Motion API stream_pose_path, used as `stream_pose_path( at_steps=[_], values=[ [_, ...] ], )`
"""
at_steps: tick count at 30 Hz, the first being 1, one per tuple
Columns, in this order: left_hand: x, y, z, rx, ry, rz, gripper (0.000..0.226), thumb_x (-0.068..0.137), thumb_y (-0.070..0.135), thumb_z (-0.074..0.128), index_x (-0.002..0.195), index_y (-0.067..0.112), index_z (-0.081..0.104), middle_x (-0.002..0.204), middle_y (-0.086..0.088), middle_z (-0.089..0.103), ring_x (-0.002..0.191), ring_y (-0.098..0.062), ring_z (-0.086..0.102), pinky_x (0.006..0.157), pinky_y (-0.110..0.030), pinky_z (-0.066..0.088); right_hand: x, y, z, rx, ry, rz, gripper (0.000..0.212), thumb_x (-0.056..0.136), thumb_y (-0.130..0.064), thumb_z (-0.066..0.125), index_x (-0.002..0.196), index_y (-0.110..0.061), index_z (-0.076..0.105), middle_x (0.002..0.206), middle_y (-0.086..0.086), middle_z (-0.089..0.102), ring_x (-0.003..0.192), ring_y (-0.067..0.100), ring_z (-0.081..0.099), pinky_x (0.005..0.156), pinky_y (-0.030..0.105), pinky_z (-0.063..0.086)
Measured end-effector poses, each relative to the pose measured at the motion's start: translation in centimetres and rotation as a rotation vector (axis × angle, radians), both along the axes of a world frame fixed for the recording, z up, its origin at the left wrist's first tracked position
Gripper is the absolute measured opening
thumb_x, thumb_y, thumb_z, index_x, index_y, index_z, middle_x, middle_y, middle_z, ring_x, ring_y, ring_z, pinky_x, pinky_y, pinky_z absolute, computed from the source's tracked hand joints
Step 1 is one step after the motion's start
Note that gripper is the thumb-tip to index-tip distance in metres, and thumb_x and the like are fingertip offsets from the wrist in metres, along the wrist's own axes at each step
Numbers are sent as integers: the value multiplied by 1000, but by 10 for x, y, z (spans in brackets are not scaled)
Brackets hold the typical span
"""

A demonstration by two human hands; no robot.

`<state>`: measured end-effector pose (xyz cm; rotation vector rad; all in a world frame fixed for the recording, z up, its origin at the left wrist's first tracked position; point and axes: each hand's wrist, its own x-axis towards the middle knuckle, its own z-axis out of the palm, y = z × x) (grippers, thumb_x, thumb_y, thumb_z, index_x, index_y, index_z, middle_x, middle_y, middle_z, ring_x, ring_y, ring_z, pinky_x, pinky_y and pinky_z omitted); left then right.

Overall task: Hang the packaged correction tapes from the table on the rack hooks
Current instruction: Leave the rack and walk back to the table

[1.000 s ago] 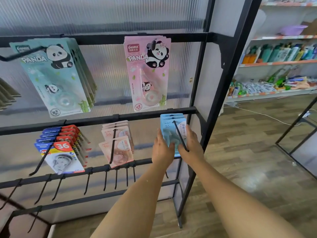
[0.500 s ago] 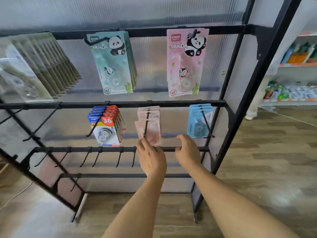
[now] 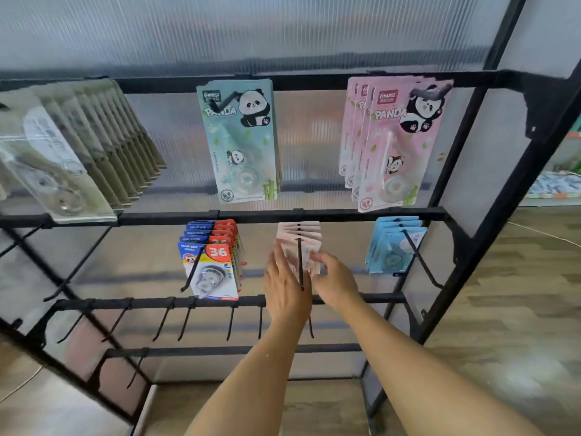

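Hands: left hand [image 3: 287,291] flat-fingered, right hand [image 3: 334,283] loosely open, flanking pink correction tape packs [image 3: 298,243] at 12 o'clock; packs hang upright on hook [image 3: 300,265].

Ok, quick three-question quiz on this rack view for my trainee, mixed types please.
1. True or false: both hands are at the small pink packs on the middle bar.
2. Which packs hang directly right of them? A) small blue packs B) red-and-blue "36" packs C) olive-edged packs
3. Fill in: the large panda packs on the top bar are teal and ____.

Key: 1 true; 2 A; 3 pink.
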<state>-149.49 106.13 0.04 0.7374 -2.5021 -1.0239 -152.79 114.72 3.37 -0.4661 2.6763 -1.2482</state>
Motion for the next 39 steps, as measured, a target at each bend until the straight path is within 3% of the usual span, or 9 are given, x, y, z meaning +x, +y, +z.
stream_pose_path(
  at_steps=[10, 15, 19, 24, 29, 35, 39],
  values=[
    [-1, -10, -3, -85, -97, -105, 77, 99, 31, 50, 155, 19, -1, 159, -8, 11, 144, -25, 21, 118, -35, 23, -8, -4, -1, 111, 49, -28, 50, 94, -23, 59, 142, -21, 43, 142, 0, 48, 120, 21, 54, 98, 35, 49],
    [23, -7, 5, -195, -192, -89, 69, 102, 30, 44, 154, 18, 0, 161, -5, 7, 146, -24, 15, 120, -35, 18, 5, 7, -3, 257, 106, -4, 49, 94, -23, 58, 141, -21, 43, 143, 1, 46, 120, 22, 54, 93, 37, 52],
    [59, -6, 2, -254, -259, -89, 69, 102, 36, 42, 155, 19, 2, 163, -4, 7, 149, -25, 7, 121, -37, 14, 23, 18, -8, 340, 199, 81, 50, 93, -21, 58, 140, -25, 41, 135, 0, 52, 114, 21, 57, 85, 35, 54],
    [121, -9, -3, -326, -404, -63, 71, 102, 42, 37, 156, 18, -3, 164, -3, -2, 151, -23, -1, 122, -40, 10, 66, 22, -9, 475, 263, 247, 61, 94, -22, 55, 148, -24, 27, 138, 4, 50, 110, 23, 59, 87, 37, 53],
    [199, -12, -4, -311, -482, 72, 71, 102, 48, 33, 156, 18, -1, 164, -2, -3, 151, -21, -5, 120, -44, 6, 124, 12, -14, 565, 326, 511, 66, 95, -28, 51, 152, -16, 20, 156, 3, 27, 135, 26, 39, 109, 39, 35],
    [320, -29, -4, -235, -581, 280, 74, 101, 56, 28, 156, 17, -3, 163, -3, -12, 149, -22, -14, 121, -44, -2, 218, -30, -19, 675, 396, 859, 71, 99, -39, 44, 155, -22, 3, 162, 2, 5, 147, 25, 14, 118, 41, 14],
    [404, -48, -3, -181, -631, 425, 76, 100, 59, 23, 156, 14, -4, 163, -6, -12, 149, -23, -14, 121, -44, -2, 291, -75, -20, 657, 461, 1026, 73, 99, -42, 44, 155, -22, 2, 163, 2, 2, 148, 23, 11, 119, 43, 9]
  ],
)
